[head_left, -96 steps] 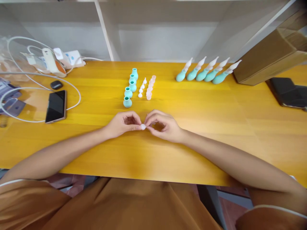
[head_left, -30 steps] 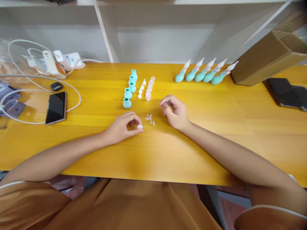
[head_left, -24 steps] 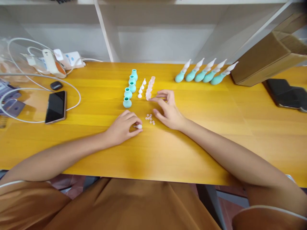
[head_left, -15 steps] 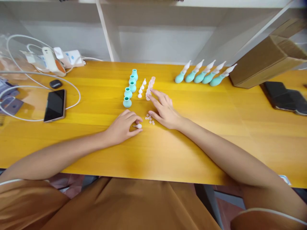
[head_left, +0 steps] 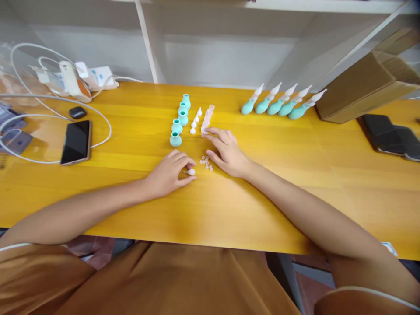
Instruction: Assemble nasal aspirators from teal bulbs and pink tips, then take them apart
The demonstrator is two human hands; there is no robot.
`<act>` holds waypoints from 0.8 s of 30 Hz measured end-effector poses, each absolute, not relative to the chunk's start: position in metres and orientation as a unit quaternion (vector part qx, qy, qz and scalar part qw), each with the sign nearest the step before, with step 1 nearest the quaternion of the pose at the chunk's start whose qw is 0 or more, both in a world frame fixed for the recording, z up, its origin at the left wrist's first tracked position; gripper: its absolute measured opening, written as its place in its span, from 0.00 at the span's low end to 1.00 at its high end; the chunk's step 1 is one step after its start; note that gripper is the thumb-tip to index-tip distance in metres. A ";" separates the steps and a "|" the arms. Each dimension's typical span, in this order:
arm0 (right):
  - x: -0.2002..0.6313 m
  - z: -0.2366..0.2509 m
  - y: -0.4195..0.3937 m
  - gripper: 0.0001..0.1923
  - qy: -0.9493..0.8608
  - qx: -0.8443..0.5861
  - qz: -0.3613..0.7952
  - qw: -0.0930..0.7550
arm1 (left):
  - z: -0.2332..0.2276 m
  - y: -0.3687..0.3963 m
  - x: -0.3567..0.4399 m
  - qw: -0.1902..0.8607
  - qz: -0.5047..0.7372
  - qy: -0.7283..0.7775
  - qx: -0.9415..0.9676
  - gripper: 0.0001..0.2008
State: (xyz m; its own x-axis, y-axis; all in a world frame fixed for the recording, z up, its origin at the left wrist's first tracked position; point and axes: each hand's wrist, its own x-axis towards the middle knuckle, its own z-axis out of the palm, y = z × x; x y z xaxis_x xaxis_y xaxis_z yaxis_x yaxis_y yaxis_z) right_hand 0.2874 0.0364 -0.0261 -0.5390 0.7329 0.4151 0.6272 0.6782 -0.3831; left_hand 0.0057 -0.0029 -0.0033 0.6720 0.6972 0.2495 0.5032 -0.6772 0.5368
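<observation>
Pinching a small white tip [head_left: 190, 172] with closed fingers, the left hand [head_left: 169, 173] rested on the yellow table [head_left: 295, 175]; the right hand [head_left: 228, 153] touched the pink caps [head_left: 207, 118] with open fingers.

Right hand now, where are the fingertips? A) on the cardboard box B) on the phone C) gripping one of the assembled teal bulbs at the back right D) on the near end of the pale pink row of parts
D: the right hand reaches forward with its fingertips at the near end of the pale pink row, while the left hand pinches a small white tip beside the scattered small rings.
</observation>
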 end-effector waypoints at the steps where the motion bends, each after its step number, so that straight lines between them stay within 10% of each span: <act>1: 0.288 -0.027 0.037 0.28 -0.871 -0.391 0.095 0.281 | -0.003 -0.003 0.006 0.217 0.224 0.337 0.888 0.10; 15: 0.290 -0.021 0.034 0.24 -0.848 -0.356 0.140 0.366 | 0.001 -0.006 0.005 0.213 0.231 0.340 0.886 0.10; 24: 0.282 -0.007 0.001 0.22 -0.720 -0.256 0.454 0.459 | -0.010 -0.011 0.002 0.254 0.356 0.353 0.827 0.31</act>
State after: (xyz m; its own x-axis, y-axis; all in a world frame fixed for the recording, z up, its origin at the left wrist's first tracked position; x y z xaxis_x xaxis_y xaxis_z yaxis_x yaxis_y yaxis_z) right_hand 0.2821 0.0014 -0.0071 -0.4482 0.7845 0.4286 -0.0488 0.4573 -0.8880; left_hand 0.0024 -0.0109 -0.0105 0.4970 0.7652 0.4092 0.4042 -0.6214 0.6712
